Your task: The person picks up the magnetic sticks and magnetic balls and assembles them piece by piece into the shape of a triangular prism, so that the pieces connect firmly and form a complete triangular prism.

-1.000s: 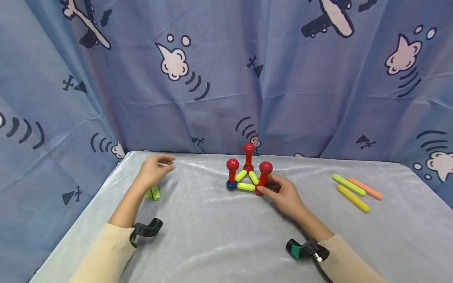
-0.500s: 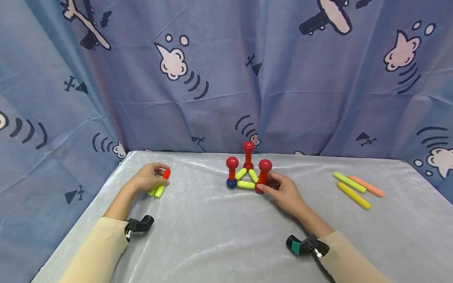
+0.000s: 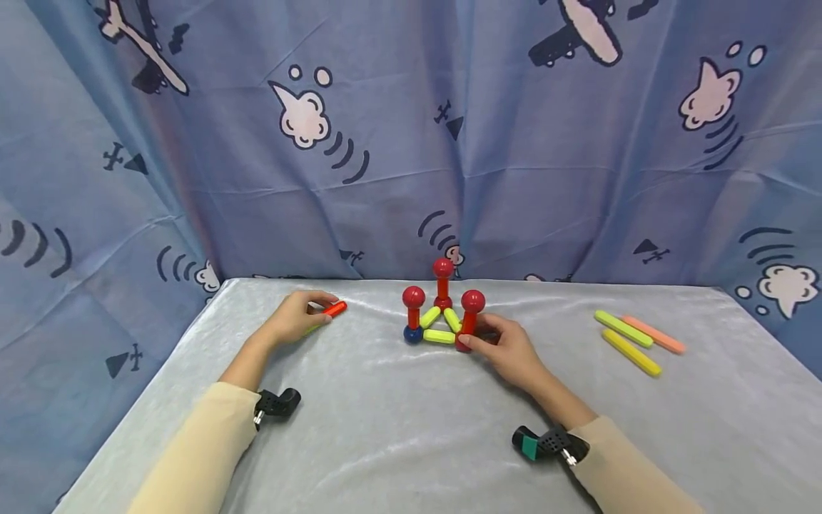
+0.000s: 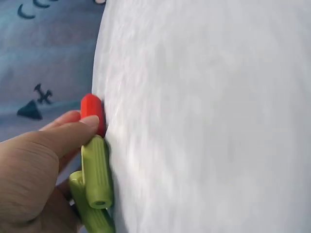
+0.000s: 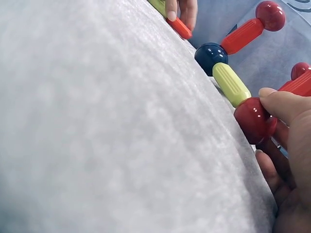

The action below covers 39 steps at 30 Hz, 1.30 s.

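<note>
My left hand (image 3: 297,318) pinches a red magnetic rod (image 3: 335,309) between thumb and fingers at the table's left side. Two light green rods (image 4: 97,174) lie under that hand, one end against the red rod; in the head view the hand mostly hides them. Mid-table stands a triangular frame of green rods (image 3: 439,336), with a ball at each corner and upright red rods topped by red balls (image 3: 414,297). One corner is a dark blue ball (image 3: 414,334). My right hand (image 3: 511,351) grips the red ball (image 5: 252,120) at the frame's near right corner.
Three longer rods lie apart on the right: a green one (image 3: 623,328), an orange one (image 3: 653,335) and a yellow one (image 3: 631,353). A patterned blue curtain (image 3: 385,143) hangs behind the pale cloth-covered table (image 3: 385,428).
My left hand has come down from above the green rods and taken hold of the red rod. It has moved right, the green rods with it. The right hand keeps its grip.
</note>
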Each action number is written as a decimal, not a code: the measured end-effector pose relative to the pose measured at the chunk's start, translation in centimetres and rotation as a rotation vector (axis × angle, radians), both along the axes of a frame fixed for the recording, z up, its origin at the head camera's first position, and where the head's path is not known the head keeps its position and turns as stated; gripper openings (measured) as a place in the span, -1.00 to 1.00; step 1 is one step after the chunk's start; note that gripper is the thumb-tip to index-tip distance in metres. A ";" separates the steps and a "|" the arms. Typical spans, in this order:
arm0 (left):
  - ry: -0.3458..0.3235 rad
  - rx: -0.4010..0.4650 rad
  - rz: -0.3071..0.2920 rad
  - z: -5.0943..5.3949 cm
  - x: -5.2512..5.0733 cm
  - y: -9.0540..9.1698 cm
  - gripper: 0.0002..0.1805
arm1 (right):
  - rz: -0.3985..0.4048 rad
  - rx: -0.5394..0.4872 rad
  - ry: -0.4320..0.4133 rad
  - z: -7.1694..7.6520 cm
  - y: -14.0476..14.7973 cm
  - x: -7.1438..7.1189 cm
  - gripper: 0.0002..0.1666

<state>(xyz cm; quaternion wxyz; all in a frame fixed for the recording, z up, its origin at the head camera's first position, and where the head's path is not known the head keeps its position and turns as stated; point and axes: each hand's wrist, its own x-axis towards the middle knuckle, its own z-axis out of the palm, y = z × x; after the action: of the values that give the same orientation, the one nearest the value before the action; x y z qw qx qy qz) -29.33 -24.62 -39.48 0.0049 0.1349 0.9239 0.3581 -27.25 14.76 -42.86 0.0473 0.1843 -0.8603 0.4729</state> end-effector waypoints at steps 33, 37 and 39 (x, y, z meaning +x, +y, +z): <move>0.111 -0.087 0.065 -0.4 -2.7 6.4 -0.62 | -0.010 -0.026 -0.033 0.0 0.0 0.4 -0.62; 0.132 -0.057 0.080 -0.4 -2.8 6.6 -0.63 | -0.009 -0.026 -0.021 -0.1 0.1 0.3 -0.61; 0.134 -0.048 0.088 -0.4 -2.9 6.7 -0.63 | -0.011 -0.027 -0.024 -0.1 0.1 0.2 -0.62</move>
<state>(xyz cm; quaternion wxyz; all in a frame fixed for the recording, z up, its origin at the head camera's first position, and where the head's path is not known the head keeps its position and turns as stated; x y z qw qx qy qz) -32.21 -17.94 -39.91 -0.0692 0.1178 0.9355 0.3260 -27.03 14.88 -42.93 0.0419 0.1732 -0.8554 0.4864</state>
